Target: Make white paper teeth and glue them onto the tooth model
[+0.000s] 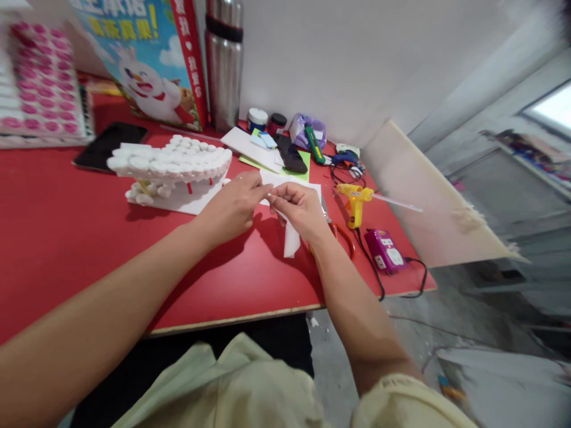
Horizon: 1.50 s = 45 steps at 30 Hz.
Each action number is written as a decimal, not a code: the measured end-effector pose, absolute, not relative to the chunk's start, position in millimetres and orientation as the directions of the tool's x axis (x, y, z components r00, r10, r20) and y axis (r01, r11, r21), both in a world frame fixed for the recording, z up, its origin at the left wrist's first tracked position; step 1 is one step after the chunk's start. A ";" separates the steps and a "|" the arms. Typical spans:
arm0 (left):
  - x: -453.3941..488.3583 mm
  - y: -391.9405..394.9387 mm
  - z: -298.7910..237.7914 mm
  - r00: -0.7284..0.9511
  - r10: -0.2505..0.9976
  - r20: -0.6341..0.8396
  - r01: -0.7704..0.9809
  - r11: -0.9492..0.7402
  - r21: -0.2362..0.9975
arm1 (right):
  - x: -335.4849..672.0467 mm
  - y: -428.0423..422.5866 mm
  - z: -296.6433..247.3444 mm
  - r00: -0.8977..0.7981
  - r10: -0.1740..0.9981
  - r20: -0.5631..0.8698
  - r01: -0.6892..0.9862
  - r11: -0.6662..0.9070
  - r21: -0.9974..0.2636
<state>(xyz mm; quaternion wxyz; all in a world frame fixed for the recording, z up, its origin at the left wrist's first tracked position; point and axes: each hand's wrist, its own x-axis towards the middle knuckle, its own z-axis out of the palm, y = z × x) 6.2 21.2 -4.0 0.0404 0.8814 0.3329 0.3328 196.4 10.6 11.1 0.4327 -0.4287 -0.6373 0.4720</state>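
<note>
Both my hands meet over the red table (66, 226). My left hand (236, 202) and my right hand (300, 209) pinch a white sheet of paper (291, 238) between fingertips, its lower end hanging down toward the tabletop. Their fingers are closed on it. Just left of my left hand stands a white model (172, 169) built of many small round white pieces on a white base. Orange-handled scissors (343, 235) lie partly hidden under my right wrist.
A yellow glue gun (357, 199) and a purple device (384, 251) with black cables lie at the right. A steel flask (224, 65), a colourful box (147, 59), small jars (266, 120), a black phone (109, 145) and tools crowd the back. The table's edge runs near my lap.
</note>
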 end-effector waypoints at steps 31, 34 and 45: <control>20.4 11.3 -3.5 0.130 0.922 0.365 0.379 -0.386 0.841 | 186.4 0.1 9.8 -0.178 0.901 0.395 0.607 0.416 -0.676; 16.2 15.9 -4.9 0.159 0.899 0.408 0.371 -0.438 0.819 | 186.9 2.1 11.6 -0.164 0.946 0.278 0.477 0.323 -0.818; 8.7 22.9 -9.1 0.259 0.819 0.512 0.362 -0.574 0.735 | 202.4 18.2 15.8 -0.474 0.844 -0.251 -0.232 -0.395 -0.889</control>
